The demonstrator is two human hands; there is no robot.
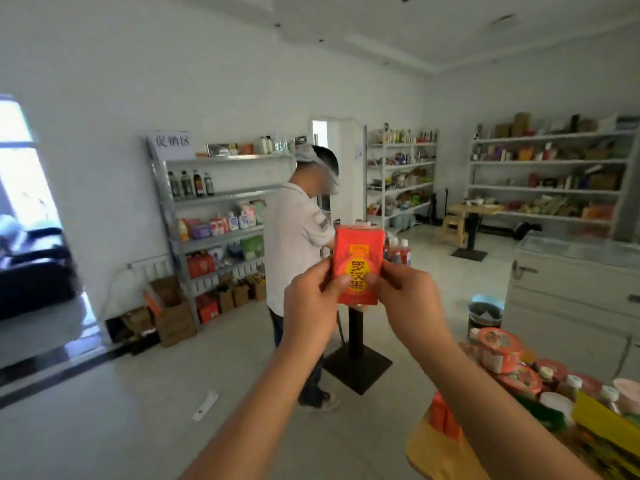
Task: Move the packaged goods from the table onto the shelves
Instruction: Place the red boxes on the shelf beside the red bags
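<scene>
I hold a red box (358, 252) with a yellow round label upright in mid-air at arm's length. My left hand (311, 303) grips its left edge, thumb on the front. My right hand (405, 296) pinches its right edge, thumb on the front too. The table (426, 452) with packaged goods lies at the lower right, carrying red-lidded tubs (500, 348), small bottles and yellow-green packs. A metal shelf unit (214, 230) stands against the left wall, holding bottles and packets.
A person in a light shirt (298, 258) stands between me and the left shelves, beside a small pedestal table (356, 355) with bottles. More shelves (547, 174) line the far wall. A white chest freezer (571, 282) and a bin (485, 317) stand at right. Cardboard boxes (173, 317) sit on the floor.
</scene>
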